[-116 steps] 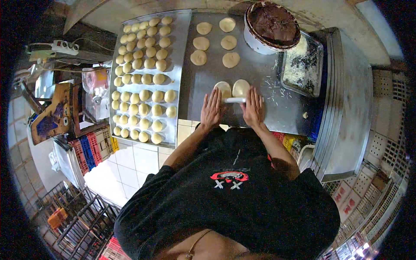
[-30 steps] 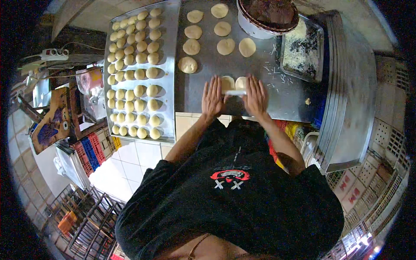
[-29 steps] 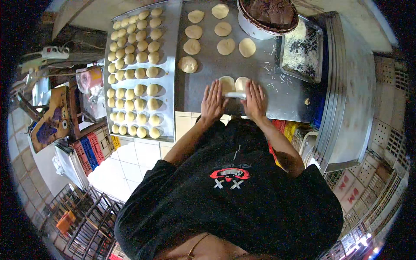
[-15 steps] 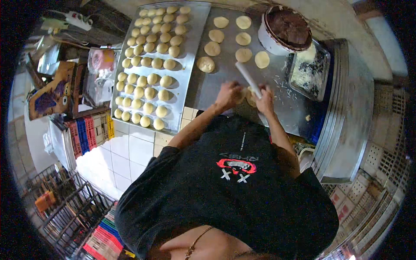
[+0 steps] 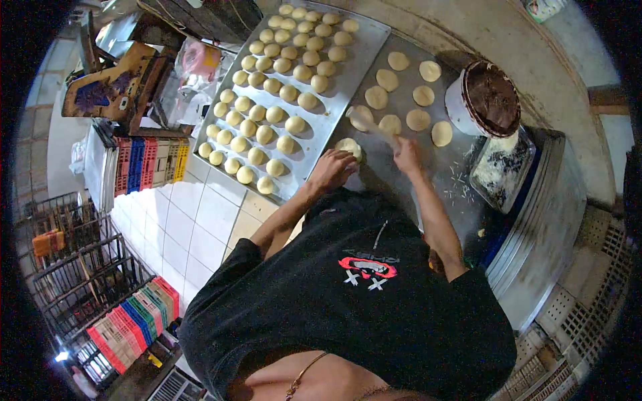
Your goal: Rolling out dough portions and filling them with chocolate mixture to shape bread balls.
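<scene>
My left hand (image 5: 332,168) is at the lower left of the dark metal work tray (image 5: 381,177), its fingers curled onto a flattened dough round (image 5: 349,146). My right hand (image 5: 406,155), to its right, grips a pale rolling pin (image 5: 378,125), which is blurred and angled up to the left over other dough rounds (image 5: 418,119). Several flattened rounds lie across the upper part of this tray. Beside it on the left, a bright sheet tray (image 5: 321,113) holds several rows of dough balls (image 5: 295,124).
A white bucket of brown filling (image 5: 458,100) and a small tray of white shreds (image 5: 495,174) sit at the right, beside stacked metal sheets (image 5: 521,247). Plastic crates (image 5: 144,164), a wooden machine (image 5: 100,93) and black racks (image 5: 73,267) stand on the left.
The view has turned. Both hands were flat on the rolling pin over two rounds; now the pin is lifted in my right hand, while my left hand has shifted left onto one round.
</scene>
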Tool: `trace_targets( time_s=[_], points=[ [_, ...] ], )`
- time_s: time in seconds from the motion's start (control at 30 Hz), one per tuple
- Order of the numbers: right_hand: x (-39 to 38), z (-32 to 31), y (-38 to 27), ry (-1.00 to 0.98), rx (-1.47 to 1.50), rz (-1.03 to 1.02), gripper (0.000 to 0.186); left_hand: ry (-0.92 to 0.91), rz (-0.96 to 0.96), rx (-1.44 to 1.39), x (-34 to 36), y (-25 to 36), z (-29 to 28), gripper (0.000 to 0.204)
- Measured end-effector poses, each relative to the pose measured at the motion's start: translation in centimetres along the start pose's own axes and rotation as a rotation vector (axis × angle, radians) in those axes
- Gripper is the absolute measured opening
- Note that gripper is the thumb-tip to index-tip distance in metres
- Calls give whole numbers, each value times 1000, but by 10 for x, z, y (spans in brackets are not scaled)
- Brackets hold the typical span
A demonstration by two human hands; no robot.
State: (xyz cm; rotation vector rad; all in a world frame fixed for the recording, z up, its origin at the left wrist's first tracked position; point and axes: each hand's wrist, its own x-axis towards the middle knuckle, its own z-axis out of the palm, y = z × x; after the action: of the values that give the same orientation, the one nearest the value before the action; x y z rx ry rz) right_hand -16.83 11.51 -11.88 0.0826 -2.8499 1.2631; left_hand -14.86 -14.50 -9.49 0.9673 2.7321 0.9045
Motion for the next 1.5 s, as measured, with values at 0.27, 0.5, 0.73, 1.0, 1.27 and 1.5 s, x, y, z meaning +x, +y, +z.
trace_targets(
  time_s=[0.27, 0.5, 0.73, 1.0, 1.27, 1.5],
  points=[
    [-82, -7, -33, 51, -103, 408, 13, 478, -170, 92, 169, -93, -53, 35],
    [-233, 5, -1, 343, -100, 540, 28, 295, -472, 494, 343, -195, -41, 60],
    [-299, 31, -97, 467, -221, 1093, 26, 366, -733, 225, 372, -229, -33, 55],
    [-271, 4, -66, 475, -230, 1081, 29, 363, -80, -139, 282, -44, 1, 53],
    [-215, -61, -55, 482, -257, 810, 31, -580, 217, 60, 68, 117, 103, 81],
    [-205, -65, 6, 466, -439, 200, 32, 191, -30, -68, 41, 101, 79, 78]
  ],
)
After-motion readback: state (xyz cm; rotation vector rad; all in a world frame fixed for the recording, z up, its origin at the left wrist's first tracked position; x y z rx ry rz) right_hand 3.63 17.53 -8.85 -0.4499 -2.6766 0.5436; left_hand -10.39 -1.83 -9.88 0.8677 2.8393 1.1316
